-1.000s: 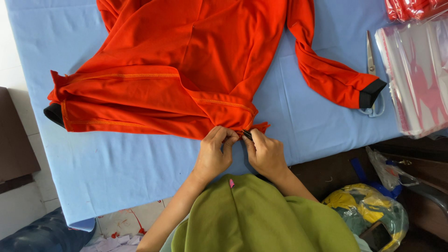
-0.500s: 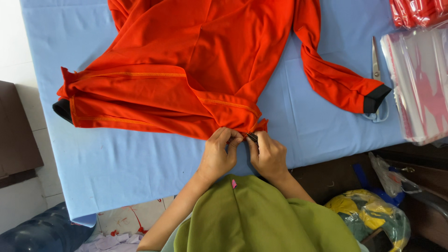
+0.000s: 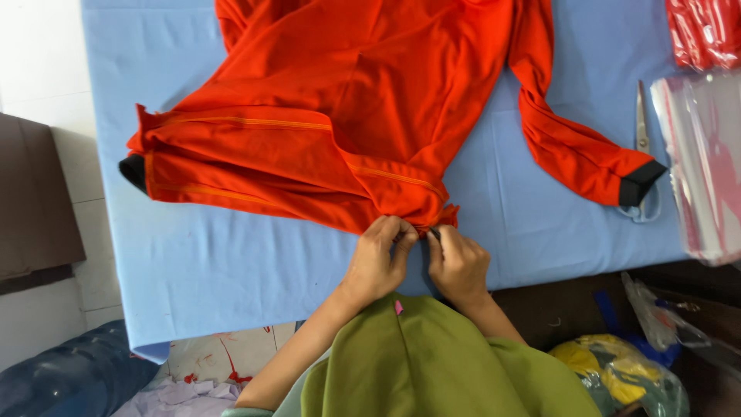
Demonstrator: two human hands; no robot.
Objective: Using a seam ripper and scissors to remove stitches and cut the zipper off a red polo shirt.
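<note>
An orange long-sleeved jacket [image 3: 347,116] with black cuffs lies spread on a light blue table [image 3: 231,262]. Its bottom hem corner bunches at the table's near edge. My left hand [image 3: 380,259] pinches that orange hem corner from the left. My right hand [image 3: 457,262] grips the same corner from the right, fingers closed around a small dark zipper piece. The two hands nearly touch. One sleeve runs out to the right and ends in a black cuff [image 3: 641,181]. A green garment [image 3: 448,363] on my body hides my lower arms.
Scissors [image 3: 642,123] lie on the table by the right cuff. Clear plastic bags [image 3: 706,162] are stacked at the right edge, with red packed items [image 3: 706,31] above. A yellow bag [image 3: 617,371] sits on the floor at lower right, a dark panel [image 3: 35,201] at left.
The view has drifted slightly, so the jacket sits a little further right and lower in frame. Both hands have stayed closed on the hem corner.
</note>
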